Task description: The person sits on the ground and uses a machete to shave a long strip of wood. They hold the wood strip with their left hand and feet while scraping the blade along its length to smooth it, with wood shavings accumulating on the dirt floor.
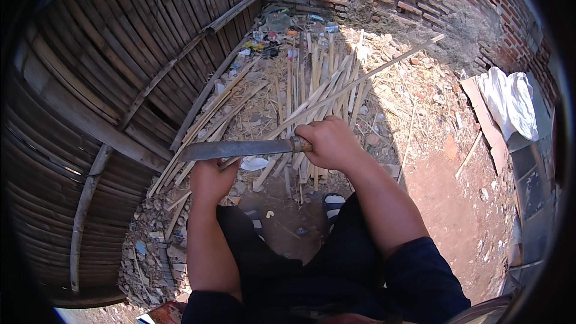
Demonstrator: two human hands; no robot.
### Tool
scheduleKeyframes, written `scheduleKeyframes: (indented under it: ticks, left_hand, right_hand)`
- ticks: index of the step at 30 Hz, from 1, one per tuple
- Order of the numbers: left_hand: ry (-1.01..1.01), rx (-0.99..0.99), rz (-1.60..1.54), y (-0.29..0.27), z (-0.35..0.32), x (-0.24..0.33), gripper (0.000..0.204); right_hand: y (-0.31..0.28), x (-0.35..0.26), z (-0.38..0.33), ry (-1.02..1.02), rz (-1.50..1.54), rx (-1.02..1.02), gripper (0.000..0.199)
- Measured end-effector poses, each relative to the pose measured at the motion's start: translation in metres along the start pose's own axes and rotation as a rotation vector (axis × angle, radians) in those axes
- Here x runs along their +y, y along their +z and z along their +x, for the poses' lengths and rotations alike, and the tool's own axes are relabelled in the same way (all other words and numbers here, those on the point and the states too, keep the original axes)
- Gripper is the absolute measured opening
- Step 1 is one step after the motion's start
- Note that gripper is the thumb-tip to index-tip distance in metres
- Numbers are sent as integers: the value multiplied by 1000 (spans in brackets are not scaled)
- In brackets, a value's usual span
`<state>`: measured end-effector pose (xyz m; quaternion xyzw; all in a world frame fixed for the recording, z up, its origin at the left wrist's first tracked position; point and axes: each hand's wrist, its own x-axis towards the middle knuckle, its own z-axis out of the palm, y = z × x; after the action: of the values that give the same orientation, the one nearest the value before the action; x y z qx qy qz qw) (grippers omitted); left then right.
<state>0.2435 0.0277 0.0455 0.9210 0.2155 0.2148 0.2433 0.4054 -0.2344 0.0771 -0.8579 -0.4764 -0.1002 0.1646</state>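
My right hand [330, 143] is wrapped round the wooden handle of a machete [240, 150]. Its broad, dark blade points left and lies just above my left hand [211, 183]. The left fingers are closed and partly hidden behind the blade. From that hand a long bamboo strip [384, 70] slants away to the far right, passing under the machete. Beyond both hands, many pale bamboo strips [312, 93] lie in a loose pile on the ground.
A bamboo-slat wall [102, 72] stands close on the left, with a brick wall [414, 0] at the back. Rubble and litter [270, 33] cover the ground. At the right, a white sack [509, 102] lies beside cardboard [483, 120]. My sandalled feet are below the pile.
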Motion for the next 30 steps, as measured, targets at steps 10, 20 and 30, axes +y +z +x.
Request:
scheduleKeyframes:
  ticks: [10, 20, 30]
  left_hand:
    - [-210, -178, -128, -18, 6, 5, 46]
    - [-150, -225, -173, -13, 3, -3, 49]
    - [-201, -183, -164, -23, 4, 4, 54]
  right_hand:
    - [-12, 82, -16, 639, 268, 336, 28]
    - [-4, 16, -2, 85, 63, 77, 20]
    - [-27, 62, -15, 498, 217, 234, 24]
